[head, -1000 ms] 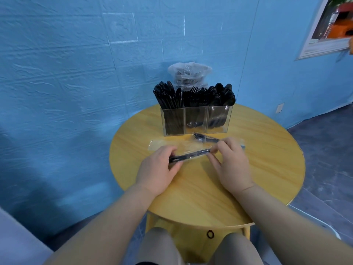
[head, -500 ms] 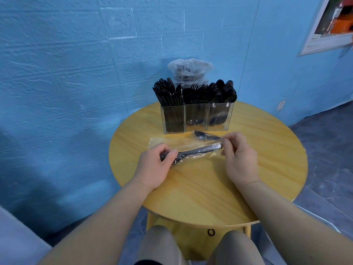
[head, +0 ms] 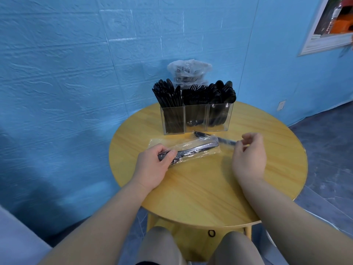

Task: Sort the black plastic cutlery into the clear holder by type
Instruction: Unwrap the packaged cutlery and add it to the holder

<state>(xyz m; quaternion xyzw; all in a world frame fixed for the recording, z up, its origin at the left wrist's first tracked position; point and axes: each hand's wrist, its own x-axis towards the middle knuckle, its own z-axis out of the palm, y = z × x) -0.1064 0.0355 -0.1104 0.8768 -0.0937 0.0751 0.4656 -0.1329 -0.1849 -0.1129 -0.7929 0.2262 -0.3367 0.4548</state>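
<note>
A clear three-part holder stands at the back of the round wooden table. Its left part holds knives, the middle forks, the right spoons. My left hand grips the left end of a clear-wrapped packet of black cutlery lying on the table. My right hand hovers right of the packet, thumb and forefinger curled together. Its fingertips sit by the end of a second wrapped black piece. Whether they pinch anything is unclear.
A clear plastic bag with more black cutlery sits behind the holder against the blue wall. The table's near half is bare wood. My knees show below the front edge. Grey floor lies to the right.
My right hand has let go of the packet's right end and moved right. My left hand has drawn the packet slightly left, still gripping it.
</note>
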